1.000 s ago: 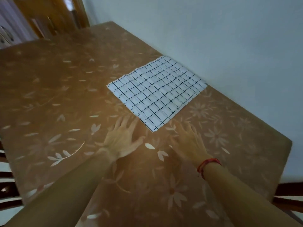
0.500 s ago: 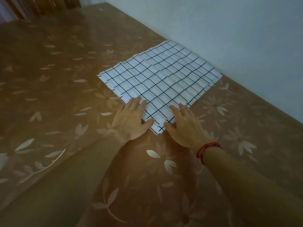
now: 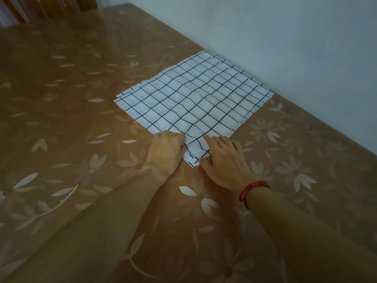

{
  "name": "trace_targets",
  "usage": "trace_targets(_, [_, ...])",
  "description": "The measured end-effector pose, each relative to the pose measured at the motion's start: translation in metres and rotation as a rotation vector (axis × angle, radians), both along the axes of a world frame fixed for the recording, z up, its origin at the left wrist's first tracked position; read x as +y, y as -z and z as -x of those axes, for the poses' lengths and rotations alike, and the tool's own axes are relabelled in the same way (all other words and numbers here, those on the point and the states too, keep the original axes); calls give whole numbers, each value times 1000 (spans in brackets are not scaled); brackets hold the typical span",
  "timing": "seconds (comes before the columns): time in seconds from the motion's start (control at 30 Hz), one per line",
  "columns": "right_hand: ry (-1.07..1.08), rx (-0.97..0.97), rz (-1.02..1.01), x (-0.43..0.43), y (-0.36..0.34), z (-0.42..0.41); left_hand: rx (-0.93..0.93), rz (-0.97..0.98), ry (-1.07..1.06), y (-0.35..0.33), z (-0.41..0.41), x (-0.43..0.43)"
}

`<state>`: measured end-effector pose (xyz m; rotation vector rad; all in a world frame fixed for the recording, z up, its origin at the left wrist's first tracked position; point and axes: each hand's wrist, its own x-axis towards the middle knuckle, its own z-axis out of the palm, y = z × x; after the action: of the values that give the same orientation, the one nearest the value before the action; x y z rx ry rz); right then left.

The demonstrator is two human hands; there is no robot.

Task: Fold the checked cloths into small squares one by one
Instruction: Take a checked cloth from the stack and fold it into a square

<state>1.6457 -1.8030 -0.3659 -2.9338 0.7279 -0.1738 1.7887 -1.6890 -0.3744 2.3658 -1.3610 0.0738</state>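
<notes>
A white cloth with a black grid (image 3: 195,99) lies flat on the table, one corner pointing at me. Layered edges at its left corner show more than one cloth stacked. My left hand (image 3: 166,151) has its fingers curled onto the near-left edge by the near corner and pinches the top layer. My right hand (image 3: 223,160) lies over the near-right edge, its thumb at the corner tip and its fingers on top, holding the cloth. Between the two hands the corner is slightly bunched.
The table wears a brown covering with pale flower and leaf prints (image 3: 81,160). A pale wall (image 3: 285,37) runs along the table's right edge, right behind the cloth. Brown wooden furniture (image 3: 40,7) stands at the far left. A red thread band is on my right wrist.
Both hands moved forward from the bare table onto the cloth's near corner. Their fingers went from flat to curled on the cloth edges, and the corner has bunched up.
</notes>
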Motion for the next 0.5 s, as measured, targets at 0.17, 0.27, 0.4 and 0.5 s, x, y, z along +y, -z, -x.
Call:
trace_targets(0.17, [-30, -66, 1, 8, -8, 9, -31, 51, -6, -12, 9, 6])
trace_targets(0.27, [-31, -86, 5, 14, -19, 18, -40, 99, -11, -27, 24, 16])
trace_targets(0.4, [-24, -169, 124, 27, -34, 32, 19, 117, 83, -51, 53, 41])
trace_targets(0.5, [-5, -260, 73, 39, -45, 51, 34, 131, 113, -67, 74, 62])
